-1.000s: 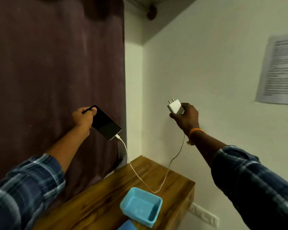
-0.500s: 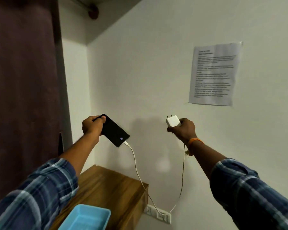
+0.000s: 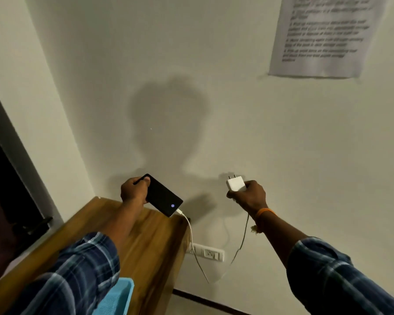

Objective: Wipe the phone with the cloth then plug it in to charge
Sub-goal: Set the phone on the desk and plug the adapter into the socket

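Observation:
My left hand (image 3: 134, 191) grips the top end of a black phone (image 3: 163, 196), held tilted above the far edge of the wooden table (image 3: 155, 246). A small light dot shows near the phone's lower end. A white cable (image 3: 190, 233) is plugged into that lower end and loops down in front of the wall. My right hand (image 3: 250, 196) holds the white charger adapter (image 3: 235, 184), prongs pointing up toward the wall. The cable's other end hangs from under this hand. A white wall socket (image 3: 208, 253) sits low on the wall, below and between both hands. No cloth is visible.
A blue tray (image 3: 121, 294) sits on the table's near end, partly hidden by my left sleeve. A printed paper sheet (image 3: 323, 35) is stuck on the wall at upper right. A dark curtain and window frame (image 3: 7, 201) fill the left edge.
My view has swung right and downward, away from the curtain toward the wall. The wall socket now shows in full below my hands. Both hands keep their grips on phone and adapter.

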A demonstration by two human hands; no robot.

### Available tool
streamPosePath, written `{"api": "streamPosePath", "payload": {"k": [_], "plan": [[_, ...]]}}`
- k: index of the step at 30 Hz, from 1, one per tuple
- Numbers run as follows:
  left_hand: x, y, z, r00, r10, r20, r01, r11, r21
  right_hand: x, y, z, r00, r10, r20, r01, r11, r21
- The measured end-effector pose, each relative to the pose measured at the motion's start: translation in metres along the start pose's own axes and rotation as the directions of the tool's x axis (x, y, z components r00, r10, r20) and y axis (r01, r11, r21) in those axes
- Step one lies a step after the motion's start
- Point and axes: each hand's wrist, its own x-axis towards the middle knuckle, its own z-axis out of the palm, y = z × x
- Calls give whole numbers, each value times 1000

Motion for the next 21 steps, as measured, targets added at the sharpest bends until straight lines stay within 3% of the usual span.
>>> {"api": "streamPosePath", "payload": {"k": [4,11,15,21], "plan": [[39,-56,17,997,-82,-2,82,994,70,14,38,46,995,97,13,-97,995,-39],[82,-135,33,957,-262,-125,276,954,114,21,90,93,972,227,62,-220,970,-104],[104,-166,44,918,-352,-184,368,928,60,30,119,110,960,269,82,-256,956,-140],[120,-202,54,900,-361,-244,380,924,34,31,159,137,942,312,122,-292,944,-155]]}}
